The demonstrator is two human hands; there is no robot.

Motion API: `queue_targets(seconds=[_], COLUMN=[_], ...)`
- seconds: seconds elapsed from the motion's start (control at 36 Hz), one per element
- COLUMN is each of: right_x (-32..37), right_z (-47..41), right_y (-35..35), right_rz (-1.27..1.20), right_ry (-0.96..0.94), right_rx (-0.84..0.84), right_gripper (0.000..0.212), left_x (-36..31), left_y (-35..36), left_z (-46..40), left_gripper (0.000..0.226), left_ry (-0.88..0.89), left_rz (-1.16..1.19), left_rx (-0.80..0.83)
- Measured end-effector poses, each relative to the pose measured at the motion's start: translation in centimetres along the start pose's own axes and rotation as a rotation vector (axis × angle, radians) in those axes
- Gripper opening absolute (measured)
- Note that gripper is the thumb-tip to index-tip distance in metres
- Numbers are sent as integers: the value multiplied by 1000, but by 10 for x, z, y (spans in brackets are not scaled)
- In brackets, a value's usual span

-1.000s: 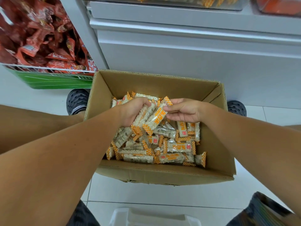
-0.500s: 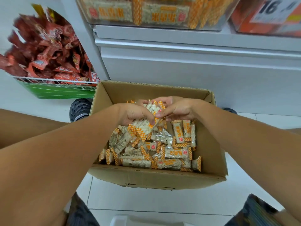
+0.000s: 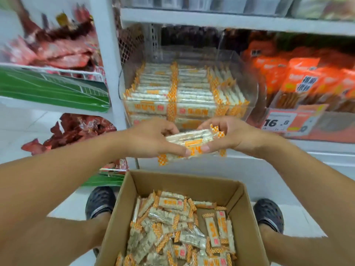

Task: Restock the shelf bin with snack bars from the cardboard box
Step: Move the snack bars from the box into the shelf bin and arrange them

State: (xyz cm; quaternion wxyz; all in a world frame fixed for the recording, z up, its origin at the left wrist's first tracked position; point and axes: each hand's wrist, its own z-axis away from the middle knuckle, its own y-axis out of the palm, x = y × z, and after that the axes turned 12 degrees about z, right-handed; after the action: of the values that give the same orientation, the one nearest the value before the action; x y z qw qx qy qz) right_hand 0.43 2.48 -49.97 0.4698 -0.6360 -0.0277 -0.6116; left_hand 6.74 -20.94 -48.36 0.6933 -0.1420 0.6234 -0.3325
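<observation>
hands: a bunch of snack bars (image 3: 192,143) is gripped mid-frame, left hand (image 3: 153,140) and right hand (image 3: 229,136) fingers curled shut | clear bin (image 3: 244,87) just behind | cardboard box (image 3: 247,214) below, lower center

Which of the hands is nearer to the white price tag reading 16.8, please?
Right. The right hand holds the snack bars beside the price tag; the left hand is farther left.

Shop aisle: stocked shelves (image 3: 230,22), price tag (image 3: 277,122) (reading 16.8).

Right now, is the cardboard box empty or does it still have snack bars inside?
Not empty. The cardboard box is open on top, and loose snack bars cover most of its bottom.
</observation>
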Motion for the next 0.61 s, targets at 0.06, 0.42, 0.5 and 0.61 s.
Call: queue_targets(seconds=[0.06, 0.42, 0.5, 0.61], right_x=[27, 55, 58, 63], right_z=[-9, -152, -196, -252], right_y=[-21, -96, -96, -95], right_rz=[37, 114, 178, 328], right_ry=[-77, 64, 51, -34], right_rx=[-136, -541, -575, -583], right_gripper=[66, 77, 75, 70], left_x=[-18, 12, 23, 31], left_y=[-27, -78, -79, -77], left_z=[0, -68, -88, -96], left_gripper=[45, 47, 55, 72], left_ry=[86, 133, 68, 16], left_rz=[-6, -566, -644, -725], left_rx=[-125, -352, -253, -210])
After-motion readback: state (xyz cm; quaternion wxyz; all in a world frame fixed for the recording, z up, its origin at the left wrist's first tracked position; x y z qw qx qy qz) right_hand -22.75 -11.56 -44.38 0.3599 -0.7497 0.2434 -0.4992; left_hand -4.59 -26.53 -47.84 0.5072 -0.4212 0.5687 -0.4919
